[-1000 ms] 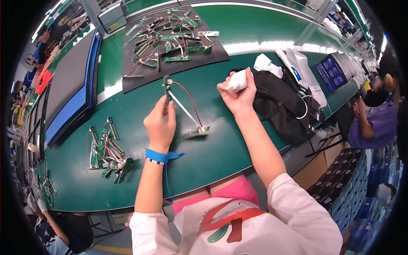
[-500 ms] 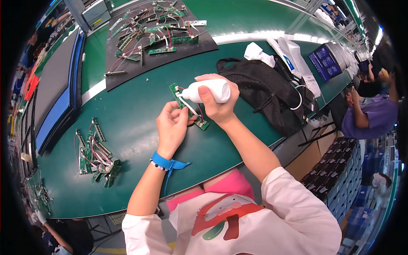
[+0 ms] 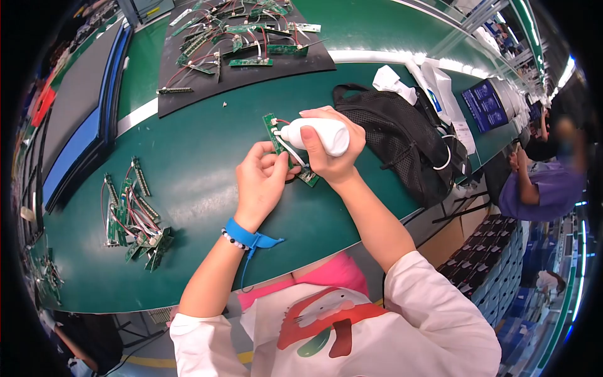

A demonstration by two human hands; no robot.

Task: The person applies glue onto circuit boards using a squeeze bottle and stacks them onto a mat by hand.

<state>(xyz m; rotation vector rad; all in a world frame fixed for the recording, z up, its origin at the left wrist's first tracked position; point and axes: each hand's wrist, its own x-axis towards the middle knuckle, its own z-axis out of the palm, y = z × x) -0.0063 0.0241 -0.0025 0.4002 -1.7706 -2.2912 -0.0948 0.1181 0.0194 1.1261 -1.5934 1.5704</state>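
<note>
My left hand (image 3: 262, 179), with a blue strap and beads at its wrist, pinches a green circuit board (image 3: 271, 125) near its middle. White and red wires join this board to a second small board (image 3: 308, 176) at its lower right. My right hand (image 3: 334, 154) is wrapped round a white squeeze bottle (image 3: 320, 135) tilted on its side. The bottle's nozzle points left, at the white connector near the board's upper end. Whether the tip touches is too small to tell.
Wired boards (image 3: 135, 213) lie heaped on the green table (image 3: 201, 232) at left; more lie on a black mat (image 3: 207, 94) at the back. A black mesh bag (image 3: 396, 138) and a blue printed packet (image 3: 485, 105) are on the right. A person in purple (image 3: 543, 188) sits far right.
Over the last second the bottle has come across from the right and turned its nozzle to the board, which my left hand has lowered. Since half a second ago the hands have barely changed.
</note>
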